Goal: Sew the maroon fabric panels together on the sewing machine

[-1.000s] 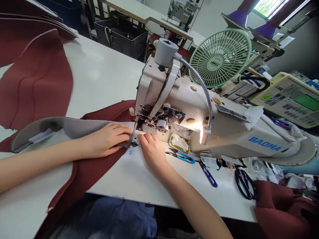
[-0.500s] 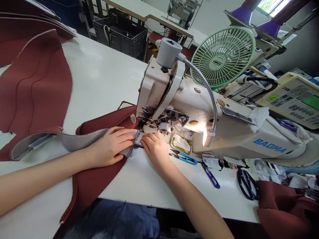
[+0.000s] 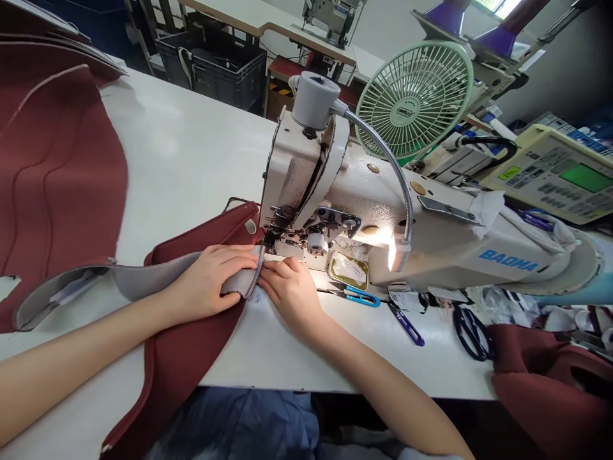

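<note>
A dark red fabric piece [image 3: 191,345] with a grey textile layer [image 3: 153,279] lies under the needle area of the white sewing machine [image 3: 354,185]. My left hand [image 3: 211,281] rests on the grey layer just left of the needle, its fingers stretched towards the fabric edge and the thumb a little apart. Close to the needle's front right, my right hand [image 3: 292,287] has its bent fingers together at the edge of the grey strip. What its fingertips grip, if anything, is hidden. The machine's lamp [image 3: 398,252] shines beside the needle area.
Blue thread snips [image 3: 363,297], purple snips [image 3: 408,326] and black-handled scissors [image 3: 473,333] lie right of my right hand. A small tin [image 3: 348,270] sits by the machine. Red panels [image 3: 81,166] cover the table's left. Behind stand a green fan [image 3: 414,102] and a dark crate [image 3: 225,70].
The camera view has shifted slightly. My right hand's fingers have moved left to the grey strip's edge, and the pale piece seen between the hands is now mostly out of sight.
</note>
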### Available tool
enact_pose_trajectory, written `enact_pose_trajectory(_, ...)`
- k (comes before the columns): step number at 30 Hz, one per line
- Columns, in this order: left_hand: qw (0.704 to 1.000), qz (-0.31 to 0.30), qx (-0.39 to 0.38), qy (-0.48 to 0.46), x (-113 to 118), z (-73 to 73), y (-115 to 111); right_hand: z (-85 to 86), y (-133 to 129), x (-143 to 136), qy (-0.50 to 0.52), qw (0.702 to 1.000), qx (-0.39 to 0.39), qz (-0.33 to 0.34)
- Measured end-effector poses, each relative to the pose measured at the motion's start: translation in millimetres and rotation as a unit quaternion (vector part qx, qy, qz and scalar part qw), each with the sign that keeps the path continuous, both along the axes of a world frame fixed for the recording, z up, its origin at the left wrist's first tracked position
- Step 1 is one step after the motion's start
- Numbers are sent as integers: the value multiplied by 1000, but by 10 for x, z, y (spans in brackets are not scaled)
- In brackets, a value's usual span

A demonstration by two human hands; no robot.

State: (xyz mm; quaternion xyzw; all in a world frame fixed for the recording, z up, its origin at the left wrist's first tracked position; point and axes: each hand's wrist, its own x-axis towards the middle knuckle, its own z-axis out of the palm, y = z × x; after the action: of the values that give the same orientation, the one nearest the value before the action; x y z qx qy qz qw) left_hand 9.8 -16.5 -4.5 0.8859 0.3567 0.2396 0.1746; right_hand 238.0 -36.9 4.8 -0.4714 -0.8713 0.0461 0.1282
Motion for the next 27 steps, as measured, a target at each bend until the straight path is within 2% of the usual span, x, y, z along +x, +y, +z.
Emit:
enact_pose_trajectory(4, 999, -21, 28, 23, 4, -25, -2, -19, -23, -19, 14, 1000, 13, -10)
enact_pose_trajectory(8, 997, -30, 44, 51, 15, -16, -5, -37, -64, 28, 4, 999, 32, 15)
enact_pose_trajectory(15, 998, -25, 38, 42, 15, -29, -6, 20, -102, 48, -42, 998, 35, 29)
enact_pose_trajectory(20, 997, -39, 58, 42, -1, -37, -1, -10, -93, 69, -36, 998, 39, 46)
enact_pose_trajectory(27, 990, -53, 81, 108, 31, 37, -49, -74, -86, 107, -11, 996, 57, 67)
